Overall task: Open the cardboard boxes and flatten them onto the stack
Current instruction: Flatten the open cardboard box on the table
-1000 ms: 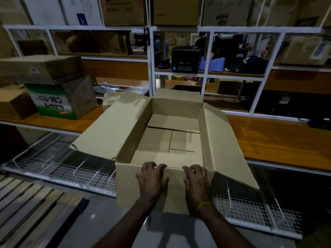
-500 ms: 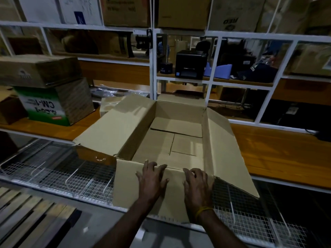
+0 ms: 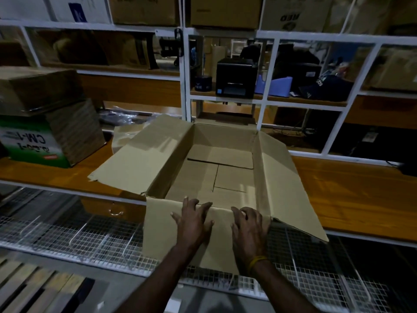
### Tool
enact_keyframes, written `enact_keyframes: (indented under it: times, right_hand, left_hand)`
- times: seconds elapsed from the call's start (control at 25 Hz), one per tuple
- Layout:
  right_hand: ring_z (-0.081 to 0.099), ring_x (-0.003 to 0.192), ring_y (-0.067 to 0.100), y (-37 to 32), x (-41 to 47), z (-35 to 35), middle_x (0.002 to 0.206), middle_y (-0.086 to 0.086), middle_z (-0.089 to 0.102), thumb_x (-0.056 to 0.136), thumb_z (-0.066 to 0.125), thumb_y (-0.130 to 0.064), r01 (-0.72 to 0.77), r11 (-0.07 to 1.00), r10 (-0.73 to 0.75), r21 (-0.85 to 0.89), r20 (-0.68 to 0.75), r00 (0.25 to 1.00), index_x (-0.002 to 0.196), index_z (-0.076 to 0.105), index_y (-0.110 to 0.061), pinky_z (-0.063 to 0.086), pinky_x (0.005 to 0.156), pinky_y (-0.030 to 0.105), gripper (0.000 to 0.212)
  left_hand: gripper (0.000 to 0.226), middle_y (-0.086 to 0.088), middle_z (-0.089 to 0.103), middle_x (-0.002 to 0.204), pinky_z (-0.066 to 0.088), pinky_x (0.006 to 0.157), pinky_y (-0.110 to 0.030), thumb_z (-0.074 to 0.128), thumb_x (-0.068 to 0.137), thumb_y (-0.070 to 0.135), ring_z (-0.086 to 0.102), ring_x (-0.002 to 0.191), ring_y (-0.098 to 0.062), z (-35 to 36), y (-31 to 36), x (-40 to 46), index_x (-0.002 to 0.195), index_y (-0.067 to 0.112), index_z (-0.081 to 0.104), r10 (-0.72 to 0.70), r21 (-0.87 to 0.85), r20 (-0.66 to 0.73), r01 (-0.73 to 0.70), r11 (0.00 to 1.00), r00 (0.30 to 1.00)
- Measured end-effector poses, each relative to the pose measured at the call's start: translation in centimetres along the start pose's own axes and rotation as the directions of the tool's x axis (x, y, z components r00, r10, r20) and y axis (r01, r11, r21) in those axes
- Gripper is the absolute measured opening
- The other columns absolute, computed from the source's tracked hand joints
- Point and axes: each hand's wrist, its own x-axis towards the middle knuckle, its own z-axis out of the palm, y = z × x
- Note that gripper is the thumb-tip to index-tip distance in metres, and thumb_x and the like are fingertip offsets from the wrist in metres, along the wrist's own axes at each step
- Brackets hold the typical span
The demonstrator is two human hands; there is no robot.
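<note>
An open brown cardboard box [image 3: 221, 177] stands on the wooden shelf [image 3: 361, 195], empty, with its bottom flaps folded shut. Its left flap [image 3: 146, 159] and right flap [image 3: 284, 188] are splayed outward, and the far flap stands up. The near flap [image 3: 162, 227] hangs down toward me over the shelf edge. My left hand [image 3: 194, 222] lies flat on that near flap with fingers spread and fingertips at the fold. My right hand [image 3: 248, 229], a yellow band on its wrist, rests beside it on the same flap, fingers slightly bent at the box's rim.
A green-and-white box [image 3: 29, 143] with a brown box [image 3: 33, 86] on top stands at the left of the shelf. A white rack upright [image 3: 186, 86] rises behind, near a black printer [image 3: 235, 80]. Wire mesh racks [image 3: 90, 240] lie below the shelf, and a wooden pallet [image 3: 29, 288] sits bottom left.
Both hands stay on the near flap, shifting only slightly. The box has barely moved; my view has drawn a little closer and tilted.
</note>
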Motion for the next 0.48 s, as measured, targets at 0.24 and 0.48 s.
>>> enact_keyframes:
  times: [0.24,0.48]
  right_hand:
    - [0.042,0.124,0.024,0.0,0.4,0.3,0.124,-0.004,0.049,0.086,0.056,-0.038,-0.014,0.999,0.013,-0.045,-0.026,1.000,0.131,0.041,-0.037,0.028,0.107,0.067,0.048]
    - [0.030,0.142,0.033,0.1,-0.4,-0.3,0.141,0.003,0.044,0.086,0.047,-0.046,-0.018,0.999,0.016,-0.039,-0.063,0.998,0.138,0.045,-0.036,0.007,0.116,0.068,0.054]
  left_hand:
    - [0.054,0.000,0.033,0.153,0.005,0.109,-0.075,0.062,0.088,0.037,0.000,0.151,-0.025,0.7,1.0,1.5,0.138,0.045,0.046,-0.053,-0.001,0.049,0.054,0.999,0.997]
    - [0.059,-0.004,0.033,0.155,-0.002,0.111,-0.071,0.061,0.087,0.020,0.004,0.150,-0.030,0.5,3.3,1.7,0.140,0.043,0.045,-0.030,0.038,0.111,0.026,0.999,0.993]
